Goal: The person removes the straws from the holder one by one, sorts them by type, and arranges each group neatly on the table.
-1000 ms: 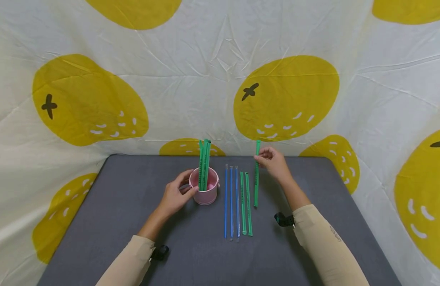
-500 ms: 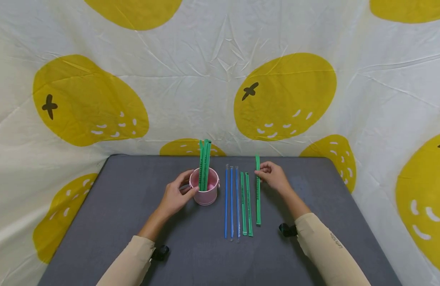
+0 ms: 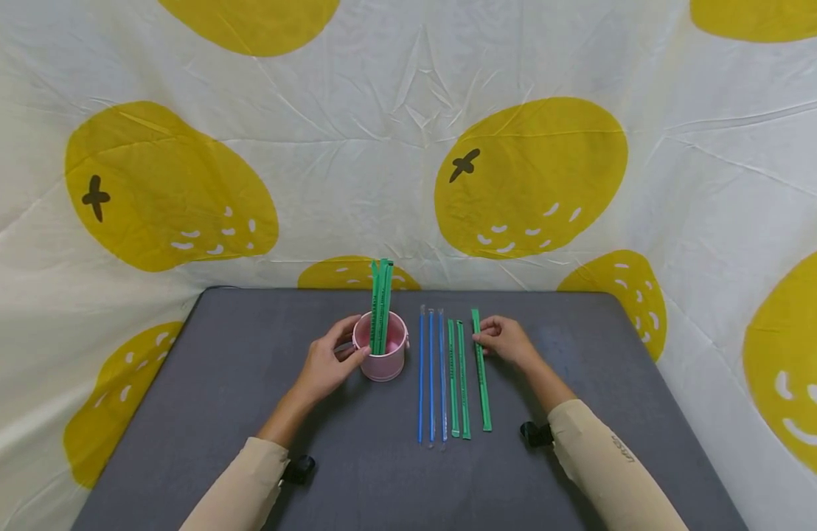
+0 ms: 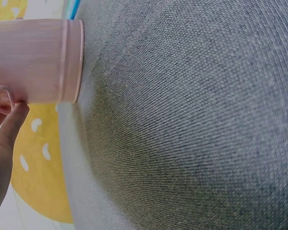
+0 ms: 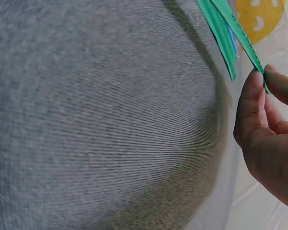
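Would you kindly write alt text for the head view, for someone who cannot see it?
A person's right hand pinches a green-wrapped straw while the left hand holds a pink pail with green-wrapped straws standing in it. Between pail and held straw, three blue straws and two green ones lie in a row on a gray table.

Six wrapped straws were outside one pink pail.
Split was 3 blue straws and 2 green straws on 1 bench, plus 1 green straw in the fingers of the right hand; green bunch inside the pail overlapped, exact count unreadable. With the left hand, hands totalled 2.
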Tool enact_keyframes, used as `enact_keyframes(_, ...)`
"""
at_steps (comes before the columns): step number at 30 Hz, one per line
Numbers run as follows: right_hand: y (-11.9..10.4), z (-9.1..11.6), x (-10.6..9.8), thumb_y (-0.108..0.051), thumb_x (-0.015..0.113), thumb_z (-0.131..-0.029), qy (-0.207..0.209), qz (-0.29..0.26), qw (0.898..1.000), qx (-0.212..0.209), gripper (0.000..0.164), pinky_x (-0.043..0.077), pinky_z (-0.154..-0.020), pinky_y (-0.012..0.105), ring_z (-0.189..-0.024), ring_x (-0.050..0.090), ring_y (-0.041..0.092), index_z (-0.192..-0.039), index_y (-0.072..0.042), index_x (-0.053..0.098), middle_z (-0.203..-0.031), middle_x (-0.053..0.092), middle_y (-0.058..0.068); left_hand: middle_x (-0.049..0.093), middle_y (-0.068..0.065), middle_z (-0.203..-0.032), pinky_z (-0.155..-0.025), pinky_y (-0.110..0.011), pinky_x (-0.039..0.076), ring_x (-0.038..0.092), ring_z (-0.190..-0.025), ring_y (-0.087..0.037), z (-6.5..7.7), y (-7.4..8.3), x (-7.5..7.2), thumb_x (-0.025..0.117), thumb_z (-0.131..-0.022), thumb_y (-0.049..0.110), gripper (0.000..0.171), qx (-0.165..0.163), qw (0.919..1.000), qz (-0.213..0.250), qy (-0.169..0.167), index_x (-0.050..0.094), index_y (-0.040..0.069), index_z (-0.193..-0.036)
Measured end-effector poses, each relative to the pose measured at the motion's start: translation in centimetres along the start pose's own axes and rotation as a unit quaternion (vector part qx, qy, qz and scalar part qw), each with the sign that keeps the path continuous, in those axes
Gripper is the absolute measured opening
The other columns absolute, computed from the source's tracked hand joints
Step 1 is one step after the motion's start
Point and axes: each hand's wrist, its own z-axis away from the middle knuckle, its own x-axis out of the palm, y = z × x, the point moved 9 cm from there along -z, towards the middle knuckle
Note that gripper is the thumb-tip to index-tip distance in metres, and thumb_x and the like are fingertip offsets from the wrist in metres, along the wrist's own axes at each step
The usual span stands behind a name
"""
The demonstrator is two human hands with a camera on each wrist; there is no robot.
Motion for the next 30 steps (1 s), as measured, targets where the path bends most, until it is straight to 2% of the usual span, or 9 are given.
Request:
enact_keyframes(10,1.1,0.2,1.0,-0.008,0.075,-0.095,-0.003,0.006,0.999,0.035,0.03,0.064,-0.067,0.029,-0.068,0.068,0.01,-0.116,0.009,0.063,-0.093,0.071,0.013,0.06,-0.037,-0.133,-0.096,-0.072,0.049,0.059,-0.122,-0.058,0.1,0.1,0.0,0.079,-0.089,0.001,0.06,0.004,1.0,0.007,0.0,0.053,-0.007,-0.143)
enact_keyframes(22,0.4,0.3,1.2,-0.011,0.078,-0.093,-0.001,0.073,0.996,0.043,0.031,0.064,-0.063,0.03,-0.064,0.07,0.012,-0.115,0.006,0.065,-0.092,0.072,0.014,0.06,-0.038,-0.134,-0.096,-0.072,0.049,0.06,-0.12,-0.06,0.0,0.2,0.0,0.078,-0.089,0.001,0.06,0.0,1.0,0.003,-0.003,0.053,-0.006,-0.143)
enact_keyframes(30,0.2,0.5,1.4,-0.009,0.079,-0.091,0.002,0.071,0.996,0.046,0.029,0.063,-0.058,0.029,-0.059,0.069,0.012,-0.111,0.006,0.065,-0.085,0.073,0.012,0.06,-0.039,-0.133,-0.094,-0.073,0.05,0.06,-0.118,-0.061,0.0,0.1,-0.1,0.078,-0.088,0.0,0.061,0.007,0.9999,0.008,-0.003,0.052,-0.007,-0.143)
